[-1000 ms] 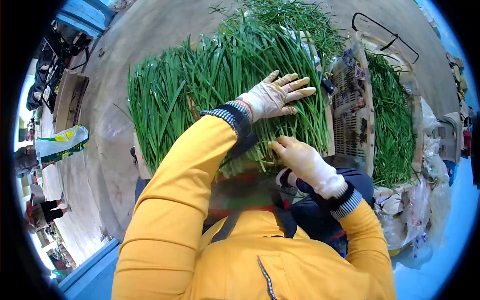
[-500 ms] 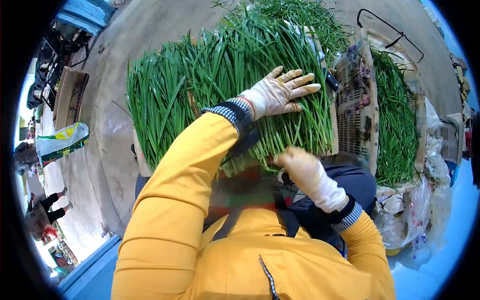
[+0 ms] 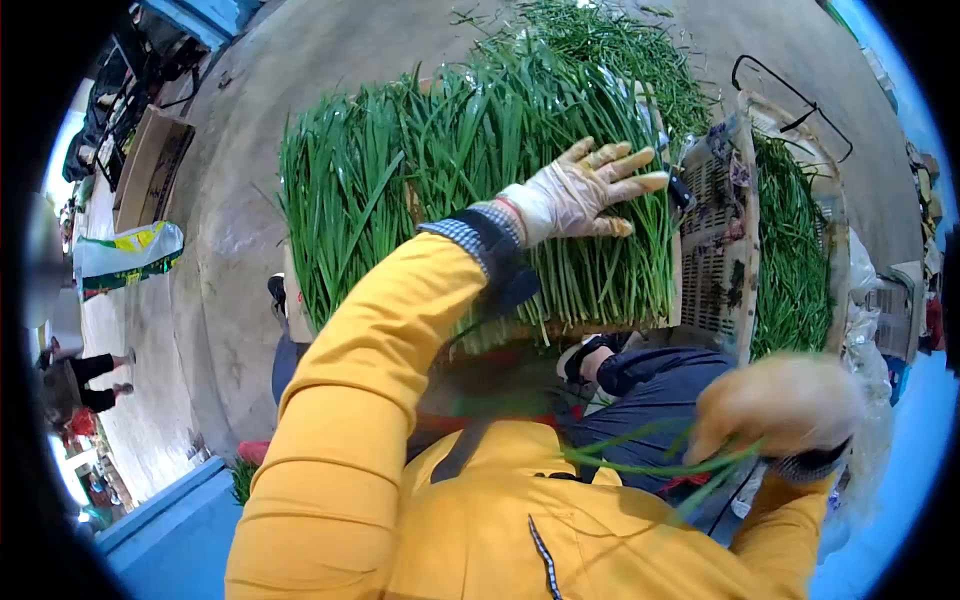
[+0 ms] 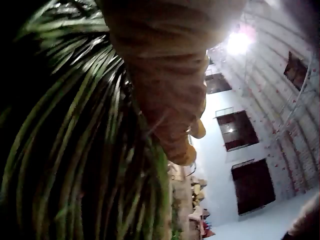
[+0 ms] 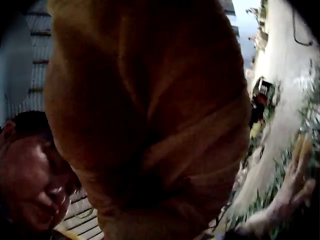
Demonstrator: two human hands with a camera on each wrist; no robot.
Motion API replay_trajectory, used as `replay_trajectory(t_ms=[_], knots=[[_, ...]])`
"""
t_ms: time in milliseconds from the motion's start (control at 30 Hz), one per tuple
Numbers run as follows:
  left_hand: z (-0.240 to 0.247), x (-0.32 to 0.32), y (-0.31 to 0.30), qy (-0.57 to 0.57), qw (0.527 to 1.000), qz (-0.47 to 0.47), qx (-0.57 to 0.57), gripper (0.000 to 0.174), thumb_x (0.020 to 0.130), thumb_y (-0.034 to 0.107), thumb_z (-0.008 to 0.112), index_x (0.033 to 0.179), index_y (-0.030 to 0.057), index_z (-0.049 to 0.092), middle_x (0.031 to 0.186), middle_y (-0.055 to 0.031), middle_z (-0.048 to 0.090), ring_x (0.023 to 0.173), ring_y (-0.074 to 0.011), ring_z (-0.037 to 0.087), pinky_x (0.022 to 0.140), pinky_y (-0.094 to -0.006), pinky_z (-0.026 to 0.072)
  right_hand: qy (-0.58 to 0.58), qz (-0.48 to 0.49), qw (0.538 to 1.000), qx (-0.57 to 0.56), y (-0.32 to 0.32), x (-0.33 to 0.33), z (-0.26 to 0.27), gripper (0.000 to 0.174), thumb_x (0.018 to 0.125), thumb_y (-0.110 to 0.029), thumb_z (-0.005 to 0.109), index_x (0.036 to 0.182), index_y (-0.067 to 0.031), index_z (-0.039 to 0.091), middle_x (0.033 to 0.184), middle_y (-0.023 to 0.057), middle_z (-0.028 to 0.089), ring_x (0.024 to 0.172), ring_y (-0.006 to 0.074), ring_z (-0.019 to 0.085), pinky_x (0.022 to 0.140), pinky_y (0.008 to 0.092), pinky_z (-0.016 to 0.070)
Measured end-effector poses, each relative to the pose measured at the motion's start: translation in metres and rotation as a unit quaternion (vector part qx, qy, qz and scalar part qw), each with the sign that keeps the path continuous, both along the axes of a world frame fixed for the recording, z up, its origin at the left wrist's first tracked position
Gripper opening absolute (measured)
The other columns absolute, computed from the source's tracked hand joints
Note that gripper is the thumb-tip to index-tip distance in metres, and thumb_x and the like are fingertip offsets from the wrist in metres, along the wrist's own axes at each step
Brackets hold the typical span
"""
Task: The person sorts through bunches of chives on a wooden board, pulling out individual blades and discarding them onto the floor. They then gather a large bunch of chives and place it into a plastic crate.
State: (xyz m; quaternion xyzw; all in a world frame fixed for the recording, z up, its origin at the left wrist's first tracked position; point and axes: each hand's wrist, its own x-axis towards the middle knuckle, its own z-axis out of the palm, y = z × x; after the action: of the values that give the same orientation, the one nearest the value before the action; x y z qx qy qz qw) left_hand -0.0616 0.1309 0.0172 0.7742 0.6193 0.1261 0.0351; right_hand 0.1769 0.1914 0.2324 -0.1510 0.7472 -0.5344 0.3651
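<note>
Long green chives lie side by side in a thick layer, their pale stalk ends toward the person. My gloved left hand rests on top of them, fingers straight and spread. In the left wrist view, the stalks run close beside the gloved palm. My gloved right hand, blurred, is off to the right above the thigh. It pinches a few loose chive blades that trail toward the person's middle. In the right wrist view the back of the glove hides the fingers.
A plastic crate stands right of the chive layer, with more greens beside it. Loose greens are heaped on the floor behind. Plastic bags lie at the far right. A cardboard box stands at the left.
My right hand has moved from the stalk ends out to the right and toward the body, with a few chive blades in it. The left hand stays spread on the chives.
</note>
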Motion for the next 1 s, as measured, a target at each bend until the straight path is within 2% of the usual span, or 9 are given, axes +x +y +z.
replay_trajectory(t_ms=[67, 100, 167, 267, 367, 400, 433, 833, 1000], knots=[[0.021, -0.016, -0.008, 0.028, 0.999, 0.021, 0.035, 0.073, 0.093, 0.054, 0.050, 0.154, 0.0366, 0.015, 0.162, -0.0012, 0.013, 0.148, -0.0258, 0.017, 0.120, -0.0489, 0.0124, 0.223, -0.255, 0.941, 0.013, 0.041, 0.014, 0.007, 0.026, 0.089, -0.013, 0.065, 0.109, 0.0027, 0.060, 0.102, 0.0142, 0.066, 0.085, 0.0282, 0.067, 0.070, 0.0393, 0.0552], [0.031, -0.023, -0.014, 0.047, 0.997, 0.036, 0.043, 0.074, 0.093, 0.052, 0.052, 0.154, 0.0364, 0.013, 0.162, -0.0017, 0.014, 0.148, -0.0261, 0.017, 0.120, -0.0483, 0.0130, -0.036, -0.339, 0.910, -0.235, 0.094, -0.004, -0.011, 0.031, 0.098, -0.023, 0.055, 0.114, 0.0028, 0.058, 0.109, 0.0113, 0.067, 0.090, 0.0228, 0.067, 0.070, 0.0345, 0.0561], [0.041, -0.037, -0.032, 0.111, 0.992, 0.061, -0.007, 0.074, 0.093, 0.047, 0.054, 0.154, 0.0348, 0.013, 0.161, -0.0036, 0.015, 0.148, -0.0268, 0.017, 0.120, -0.0488, 0.0120, 0.391, -0.368, 0.840, 0.074, 0.130, -0.052, -0.018, 0.044, 0.101, -0.038, 0.047, 0.130, -0.0054, 0.052, 0.121, 0.0095, 0.061, 0.107, 0.0172, 0.060, 0.092, 0.0283, 0.0490], [0.025, -0.041, -0.059, 0.128, 0.988, 0.058, -0.056, 0.066, 0.097, 0.049, 0.045, 0.154, 0.0319, 0.015, 0.161, -0.0051, 0.016, 0.148, -0.0279, 0.016, 0.120, -0.0507, 0.0122, 0.103, -0.355, 0.479, 0.796, 0.182, -0.115, -0.081, 0.056, 0.093, -0.029, 0.063, 0.141, -0.0094, 0.042, 0.130, 0.0217, 0.055, 0.113, 0.0295, 0.060, 0.112, 0.0402, 0.0349], [0.002, -0.043, -0.084, 0.103, 0.992, 0.025, -0.074, 0.062, 0.099, 0.052, 0.038, 0.153, 0.0307, 0.018, 0.161, -0.0051, 0.017, 0.147, -0.0288, 0.020, 0.118, -0.0521, 0.0155, 0.360, -0.380, 0.638, 0.565, 0.078, -0.111, -0.115, 0.053, 0.076, -0.013, 0.077, 0.124, -0.0060, 0.057, 0.119, 0.0160, 0.063, 0.106, 0.0352, 0.062, 0.091, 0.0388, 0.0505], [-0.002, -0.045, -0.090, 0.080, 0.992, 0.030, -0.095, 0.064, 0.097, 0.052, 0.040, 0.153, 0.0305, 0.018, 0.161, -0.0047, 0.018, 0.146, -0.0290, 0.022, 0.118, -0.0525, 0.0170, 0.233, -0.419, 0.816, 0.323, 0.032, -0.095, -0.131, 0.041, 0.083, -0.017, 0.070, 0.121, -0.0083, 0.058, 0.110, 0.0131, 0.063, 0.097, 0.0248, 0.064, 0.085, 0.0359, 0.0534], [-0.005, -0.045, -0.094, 0.056, 0.991, 0.031, -0.118, 0.066, 0.096, 0.053, 0.043, 0.153, 0.0304, 0.019, 0.161, -0.0043, 0.018, 0.145, -0.0292, 0.024, 0.117, -0.0530, 0.0185, 0.270, -0.197, 0.809, 0.484, -0.021, -0.091, -0.131, 0.037, 0.079, -0.013, 0.069, 0.115, -0.0091, 0.060, 0.104, 0.0107, 0.062, 0.096, 0.0264, 0.063, 0.083, 0.0352, 0.0534], [-0.031, -0.049, -0.093, 0.052, 0.997, 0.035, -0.055, 0.067, 0.095, 0.051, 0.045, 0.153, 0.0300, 0.019, 0.160, -0.0034, 0.021, 0.143, -0.0284, 0.029, 0.115, -0.0530, 0.0219, 0.245, -0.158, 0.902, 0.319, -0.117, -0.018, -0.218, 0.016, 0.080, -0.006, 0.061, 0.096, -0.0062, 0.062, 0.082, 0.0118, 0.060, 0.082, 0.0277, 0.064, 0.070, 0.0345, 0.0542], [-0.034, -0.045, -0.092, 0.058, 0.997, 0.027, -0.041, 0.069, 0.093, 0.051, 0.046, 0.154, 0.0297, 0.019, 0.160, -0.0039, 0.022, 0.143, -0.0277, 0.029, 0.115, -0.0524, 0.0214, 0.328, -0.338, 0.799, 0.375, -0.139, -0.064, -0.216, 0.011, 0.085, -0.007, 0.057, 0.096, -0.0072, 0.060, 0.078, 0.0104, 0.062, 0.075, 0.0272, 0.065, 0.063, 0.0347, 0.0538]])
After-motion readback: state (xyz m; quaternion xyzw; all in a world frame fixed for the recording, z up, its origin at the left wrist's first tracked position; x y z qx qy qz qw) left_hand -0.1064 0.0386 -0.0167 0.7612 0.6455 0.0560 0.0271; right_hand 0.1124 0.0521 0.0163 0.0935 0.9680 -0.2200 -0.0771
